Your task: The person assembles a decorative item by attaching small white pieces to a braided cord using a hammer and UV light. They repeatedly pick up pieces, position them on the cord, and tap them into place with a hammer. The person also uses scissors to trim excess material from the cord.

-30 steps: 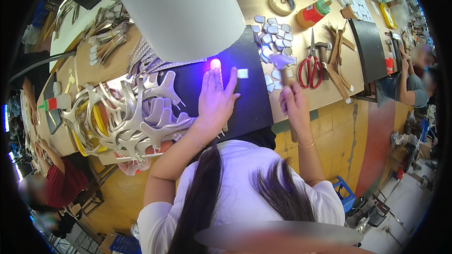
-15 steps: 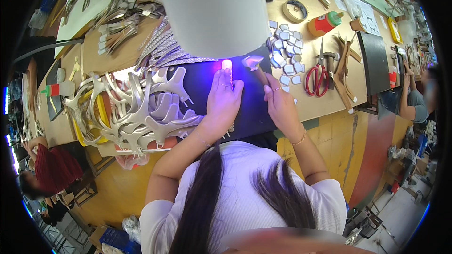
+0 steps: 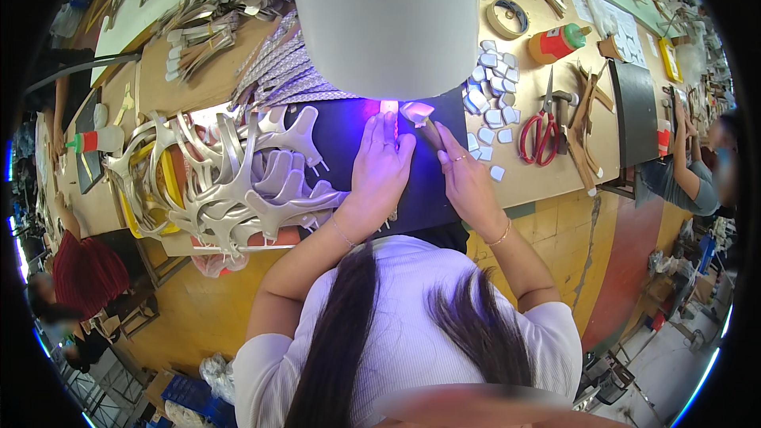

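Workshop bench (image 3: pixel 547 182) of bare wood runs across in front of you, with a dark mat (image 3: pixel 432 182) at its near edge. Your left hand (image 3: pixel 380 170) lies flat and open on that mat, fingers pressing a narrow strip (image 3: pixel 388 115) lit violet under the big white lamp shade (image 3: pixel 388 20). Your right hand (image 3: pixel 468 182) rests beside it, thumb and forefinger pinching a small pale piece (image 3: pixel 418 113) at the strip's end.

Judging from this, the strip could skew if your left fingers ease, and your fingertips sit close to the glow. The shade hides part of the strip from you.

Just left, a heap of silver antler-shaped cutouts (image 3: pixel 238 182) crowds the mat's edge. Right, small pale tabs (image 3: pixel 491 99) lie scattered, then red scissors (image 3: pixel 539 131); farther off, 1 orange glue bottle (image 3: pixel 555 42).
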The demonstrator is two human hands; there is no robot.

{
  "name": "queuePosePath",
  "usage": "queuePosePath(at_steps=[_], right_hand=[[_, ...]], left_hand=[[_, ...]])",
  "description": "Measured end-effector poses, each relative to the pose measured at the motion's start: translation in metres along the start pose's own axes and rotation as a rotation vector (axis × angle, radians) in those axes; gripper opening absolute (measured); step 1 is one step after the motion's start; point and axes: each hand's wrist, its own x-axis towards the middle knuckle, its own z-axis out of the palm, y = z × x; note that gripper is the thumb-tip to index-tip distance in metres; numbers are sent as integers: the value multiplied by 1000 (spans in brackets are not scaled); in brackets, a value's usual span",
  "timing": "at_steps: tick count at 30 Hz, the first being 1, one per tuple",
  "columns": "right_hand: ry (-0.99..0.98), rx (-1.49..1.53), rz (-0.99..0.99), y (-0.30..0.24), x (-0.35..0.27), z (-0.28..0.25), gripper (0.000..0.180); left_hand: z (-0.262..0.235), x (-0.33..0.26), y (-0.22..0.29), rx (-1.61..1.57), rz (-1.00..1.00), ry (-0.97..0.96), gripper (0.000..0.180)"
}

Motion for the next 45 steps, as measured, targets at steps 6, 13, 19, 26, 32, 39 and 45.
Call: queuePosePath(at_steps=[6, 13, 19, 26, 32, 39, 45], right_hand=[[-170, -117, 117, -1, -1, 2, 48], [-66, 29, 114, -3, 1, -2, 43], [-141, -9, 155, -7, 0, -7, 44], [-143, -19, 109, -4, 5, -1, 44], [-237, -111, 143, -1, 8, -2, 44], [-160, -187, 46, -2, 11, -2, 46], [5, -93, -8, -5, 13, -14, 46]], left_hand=[[3, -2, -3, -53, -25, -28, 42], [3, -10, -8, -188, -35, -20, 56], [1, -9, -11, -225, -33, -21, 57], [3, -12, -10, -342, -118, 78, 63], [7, -16, -10, -240, -93, 130, 52], [11, -19, -7, -135, -44, 168, 42], [11, -17, -7, -44, 4, 131, 36]])
